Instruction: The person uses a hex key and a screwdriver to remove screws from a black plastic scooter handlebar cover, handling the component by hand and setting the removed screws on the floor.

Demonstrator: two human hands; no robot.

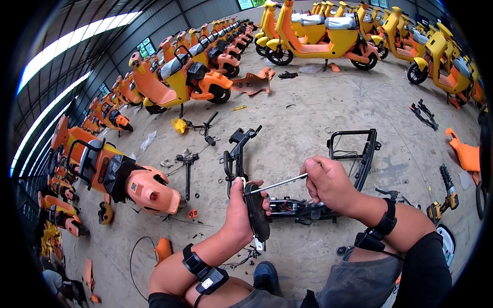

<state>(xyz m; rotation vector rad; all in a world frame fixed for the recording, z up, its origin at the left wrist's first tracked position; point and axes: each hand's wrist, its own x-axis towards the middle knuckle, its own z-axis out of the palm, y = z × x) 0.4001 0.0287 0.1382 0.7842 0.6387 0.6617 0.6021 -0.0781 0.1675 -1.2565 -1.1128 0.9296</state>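
Observation:
My left hand (237, 218) grips a long, dark, rounded part (258, 218) with pale bits at its top and bottom ends; its exact kind I cannot make out. It stands roughly upright, thumb on one side and fingertips round the other. A thin silver metal rod (287, 181) like a screwdriver shaft slants from my right hand (327, 185) to the upper part of the dark piece, where its tip meets it. The rod's other end is hidden in my closed right fist. Behind and below my hands lies a black scooter frame (365, 161) on the concrete floor.
Orange and yellow scooters (167, 84) stand in rows at the left and back. One scooter (149, 187) is close on my left. Right of me lies a yellow-black power drill (442, 204) near an orange panel (465, 154). Handlebar parts (188, 172) and cables are scattered about.

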